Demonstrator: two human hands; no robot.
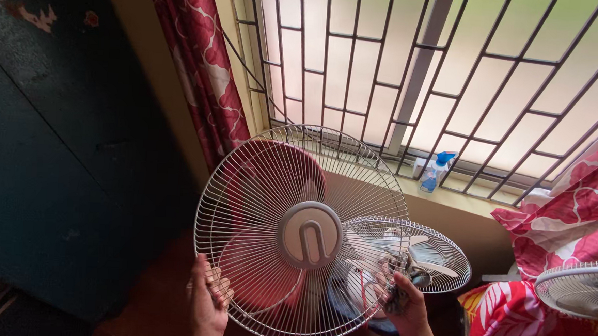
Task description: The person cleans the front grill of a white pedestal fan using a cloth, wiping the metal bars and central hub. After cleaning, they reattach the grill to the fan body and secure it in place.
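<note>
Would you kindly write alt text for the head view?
Two hands, left and right, hold a round wire fan guard upright before a barred window. The fan lies behind it, red curtains alongside.

bright window (454,74) backlight, dim foreground

Window sill (461,197) is running along the base of the barred window, carrying a small clear spray bottle (434,174) with a blue trigger top, standing upright near the bars. Floor (148,310) is showing dark reddish-brown at lower left, beside the dark cabinet. A fan body with rear guard (417,259) is standing lower down by the sill; its base is hidden.
</note>
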